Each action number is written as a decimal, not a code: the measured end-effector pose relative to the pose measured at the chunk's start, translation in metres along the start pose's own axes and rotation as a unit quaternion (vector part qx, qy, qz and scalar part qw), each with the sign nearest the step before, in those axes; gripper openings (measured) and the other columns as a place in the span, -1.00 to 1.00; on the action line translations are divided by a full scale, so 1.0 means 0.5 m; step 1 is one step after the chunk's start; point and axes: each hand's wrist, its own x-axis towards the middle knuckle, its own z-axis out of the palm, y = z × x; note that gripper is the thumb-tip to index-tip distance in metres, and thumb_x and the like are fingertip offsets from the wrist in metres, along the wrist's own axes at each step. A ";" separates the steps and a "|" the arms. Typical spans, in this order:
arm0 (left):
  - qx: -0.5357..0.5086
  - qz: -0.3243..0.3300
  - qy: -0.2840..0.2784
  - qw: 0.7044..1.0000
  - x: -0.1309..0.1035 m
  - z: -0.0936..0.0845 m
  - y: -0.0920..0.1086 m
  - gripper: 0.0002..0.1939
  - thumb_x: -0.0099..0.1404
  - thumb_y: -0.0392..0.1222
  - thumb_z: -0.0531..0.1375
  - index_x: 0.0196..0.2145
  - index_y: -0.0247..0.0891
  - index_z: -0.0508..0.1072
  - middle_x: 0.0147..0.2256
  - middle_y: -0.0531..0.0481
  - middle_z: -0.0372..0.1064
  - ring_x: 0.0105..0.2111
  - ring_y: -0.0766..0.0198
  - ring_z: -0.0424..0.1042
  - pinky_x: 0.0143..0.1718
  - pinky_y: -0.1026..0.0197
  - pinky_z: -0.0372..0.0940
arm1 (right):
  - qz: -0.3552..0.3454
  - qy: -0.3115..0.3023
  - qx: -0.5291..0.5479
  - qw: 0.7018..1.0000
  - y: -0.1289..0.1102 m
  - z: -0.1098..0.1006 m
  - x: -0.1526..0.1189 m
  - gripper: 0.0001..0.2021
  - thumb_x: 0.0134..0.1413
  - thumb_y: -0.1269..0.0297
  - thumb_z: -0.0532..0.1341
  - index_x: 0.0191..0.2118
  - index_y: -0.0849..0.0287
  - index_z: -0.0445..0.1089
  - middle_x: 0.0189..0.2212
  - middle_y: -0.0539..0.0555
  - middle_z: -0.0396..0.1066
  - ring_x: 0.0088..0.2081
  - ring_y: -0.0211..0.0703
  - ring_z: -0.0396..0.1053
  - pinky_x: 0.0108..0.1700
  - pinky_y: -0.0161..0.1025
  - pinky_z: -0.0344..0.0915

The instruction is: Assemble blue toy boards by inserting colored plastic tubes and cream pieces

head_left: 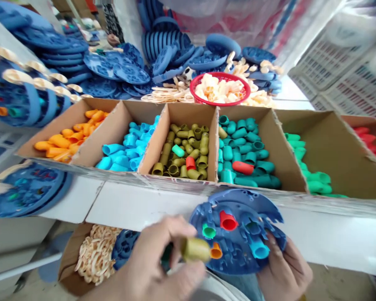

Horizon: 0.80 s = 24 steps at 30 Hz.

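My left hand [156, 259], slightly blurred, pinches an olive-green plastic cap [196, 249] between thumb and fingers. A dark teal piece [166, 257] shows in the curl of the same hand. My right hand [283, 267] grips the right edge of a round blue plastic disc [235, 259], tilted to face me. Set in the disc are a red cap [228, 220], a green cap [209, 230], an orange cap [216, 251], a light blue cap [259, 248] and a dark blue-green socket or cap [251, 225]. The olive cap is just left of the disc, near the orange one.
A cardboard box [175, 177] ahead has compartments of orange, light blue, olive, teal, green and red caps. Behind it are a red basket [219, 102] of cream parts and stacked blue discs [131, 73]. Lower left, a carton [69, 255] holds cream rings. Filled discs [28, 192] lie left.
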 end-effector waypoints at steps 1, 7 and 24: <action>0.091 0.089 -0.044 0.991 -0.002 0.018 0.004 -0.85 0.41 -0.16 0.27 -0.08 -0.14 0.49 -0.39 0.03 0.49 -0.53 0.35 0.40 -0.48 0.31 0.31 | 0.005 -0.008 0.005 1.000 -0.003 0.005 -0.001 -0.66 -0.16 0.09 0.60 -0.30 0.20 0.66 -0.40 0.06 0.60 -0.45 -0.19 0.47 -0.39 -0.34 0.46; 0.413 0.323 -0.092 0.847 0.008 0.124 0.003 -0.77 0.27 -0.46 0.09 -0.28 -0.33 0.53 -0.58 0.03 0.31 -0.67 0.22 0.28 -0.73 0.12 0.09 | -0.036 -0.070 -0.010 0.997 -0.028 0.020 -0.001 -0.77 -0.07 0.12 0.54 -0.31 0.14 0.68 -0.43 0.08 0.60 -0.47 -0.14 0.51 -0.48 -0.37 0.40; 0.286 -0.058 0.232 0.928 0.025 -0.110 -0.181 -0.94 0.20 -0.33 0.17 -0.40 -0.21 0.40 -0.38 -0.01 0.36 -0.31 0.16 0.39 -0.23 0.14 0.32 | 0.020 0.028 -0.034 0.999 -0.045 0.017 -0.020 -0.59 -0.25 -0.05 0.63 -0.28 0.05 0.66 -0.37 -0.03 0.56 -0.39 -0.18 0.34 -0.35 -0.22 0.32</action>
